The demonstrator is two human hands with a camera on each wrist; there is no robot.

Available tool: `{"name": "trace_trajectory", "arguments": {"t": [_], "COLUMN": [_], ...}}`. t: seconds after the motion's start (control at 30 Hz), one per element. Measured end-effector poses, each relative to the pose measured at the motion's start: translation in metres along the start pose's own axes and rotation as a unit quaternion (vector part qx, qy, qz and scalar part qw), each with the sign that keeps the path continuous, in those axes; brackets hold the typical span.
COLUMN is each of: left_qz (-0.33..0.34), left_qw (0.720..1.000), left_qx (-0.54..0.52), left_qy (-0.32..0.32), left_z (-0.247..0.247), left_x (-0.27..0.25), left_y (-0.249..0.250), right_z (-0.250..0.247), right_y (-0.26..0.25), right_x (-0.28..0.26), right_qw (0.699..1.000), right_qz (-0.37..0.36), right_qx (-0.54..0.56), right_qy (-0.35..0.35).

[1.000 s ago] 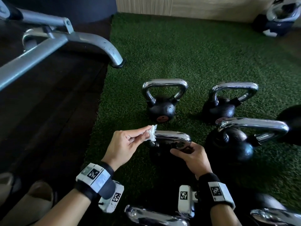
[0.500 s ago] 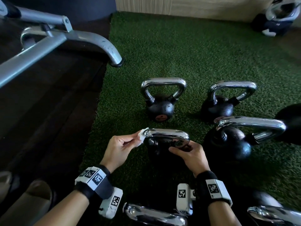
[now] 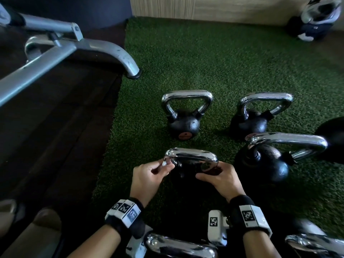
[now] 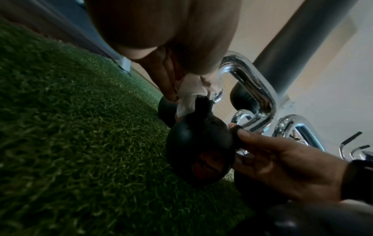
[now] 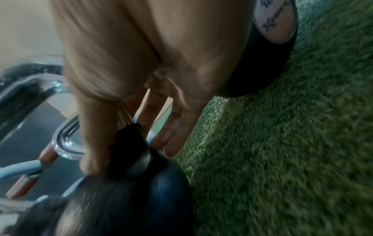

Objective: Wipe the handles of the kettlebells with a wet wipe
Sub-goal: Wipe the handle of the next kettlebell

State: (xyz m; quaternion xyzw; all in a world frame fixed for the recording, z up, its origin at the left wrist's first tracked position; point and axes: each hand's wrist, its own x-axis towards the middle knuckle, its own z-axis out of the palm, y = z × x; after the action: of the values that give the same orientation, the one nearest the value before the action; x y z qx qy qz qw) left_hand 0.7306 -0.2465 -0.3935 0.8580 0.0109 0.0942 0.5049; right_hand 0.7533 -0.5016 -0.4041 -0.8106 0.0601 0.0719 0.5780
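A black kettlebell (image 4: 198, 143) with a chrome handle (image 3: 191, 156) stands on green turf just in front of me. My left hand (image 3: 165, 164) pinches a small white wet wipe (image 3: 164, 163) against the handle's left leg, just above the ball. In the left wrist view the wipe (image 4: 188, 95) is folded round that leg under my fingertips. My right hand (image 3: 206, 172) grips the kettlebell at the black base of the handle's right leg. In the right wrist view the thumb (image 5: 90, 143) and fingers (image 5: 173, 135) lie on either side of that base.
Other kettlebells stand close by: two behind (image 3: 184, 125) (image 3: 251, 123), a larger one at right (image 3: 266, 164), and chrome handles (image 3: 178, 246) near my wrists. A grey bench frame (image 3: 55, 49) stands at the far left on the dark floor (image 3: 55, 127).
My left hand has slid the wipe from the handle's top left corner down onto its left leg. The right hand stays at the handle's right base.
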Motion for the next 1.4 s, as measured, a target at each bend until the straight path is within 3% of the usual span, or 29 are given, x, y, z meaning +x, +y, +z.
{"name": "trace_trajectory", "arguments": {"t": [0.13, 0.3, 0.37, 0.47, 0.53, 0.6, 0.7, 0.8, 0.9, 1.03, 1.13, 1.3, 1.4], "left_qz": [0.012, -0.006, -0.027, -0.074, -0.068, -0.057, -0.036, -0.047, 0.015, -0.039, -0.019, -0.039, -0.084], "left_qw": [1.0, 0.997, 0.993, 0.98, 0.978, 0.982, 0.983, 0.992, 0.998, 0.996, 0.996, 0.989, 0.975], "left_qx": [0.017, 0.019, 0.012, -0.057, -0.043, 0.002, 0.075, 0.028, -0.002, -0.016, -0.008, -0.101, -0.167], "left_qy": [0.006, -0.07, -0.111, -0.174, -0.194, -0.18, -0.163, -0.117, -0.058, -0.085, -0.082, -0.104, -0.121], "left_z": [0.008, 0.025, 0.025, 0.022, 0.021, 0.023, 0.024, 0.025, 0.026, 0.025, 0.019, 0.012, 0.009], "left_x": [0.027, 0.061, 0.067, 0.071, 0.068, 0.067, 0.071, 0.072, 0.066, 0.07, 0.071, 0.068, 0.073], "left_y": [-0.001, 0.022, 0.027, 0.019, 0.013, 0.01, 0.018, 0.029, 0.039, 0.042, 0.045, 0.047, 0.048], "right_z": [-0.012, -0.003, 0.002, 0.007, 0.015, 0.023, 0.028, 0.029, 0.03, 0.031, 0.032, 0.033, 0.033], "right_y": [0.008, 0.005, 0.002, -0.004, 0.0, 0.007, 0.008, 0.007, 0.009, 0.014, 0.02, 0.033, 0.029], "right_x": [0.002, 0.008, 0.013, 0.02, 0.027, 0.033, 0.036, 0.034, 0.032, 0.033, 0.034, 0.036, 0.035], "right_qw": [0.995, 0.976, 0.979, 0.991, 0.994, 0.991, 0.988, 0.989, 0.99, 0.992, 0.993, 0.994, 0.994], "right_qz": [-0.055, -0.063, -0.048, -0.039, 0.003, 0.032, 0.016, 0.025, 0.033, 0.044, 0.045, 0.035, 0.028], "right_qx": [-0.063, -0.14, -0.139, -0.114, -0.082, -0.077, -0.099, -0.099, -0.099, -0.086, -0.088, -0.083, -0.079], "right_qy": [-0.059, -0.155, -0.142, -0.05, -0.073, -0.104, -0.116, -0.107, -0.091, -0.078, -0.071, -0.064, -0.064]}}
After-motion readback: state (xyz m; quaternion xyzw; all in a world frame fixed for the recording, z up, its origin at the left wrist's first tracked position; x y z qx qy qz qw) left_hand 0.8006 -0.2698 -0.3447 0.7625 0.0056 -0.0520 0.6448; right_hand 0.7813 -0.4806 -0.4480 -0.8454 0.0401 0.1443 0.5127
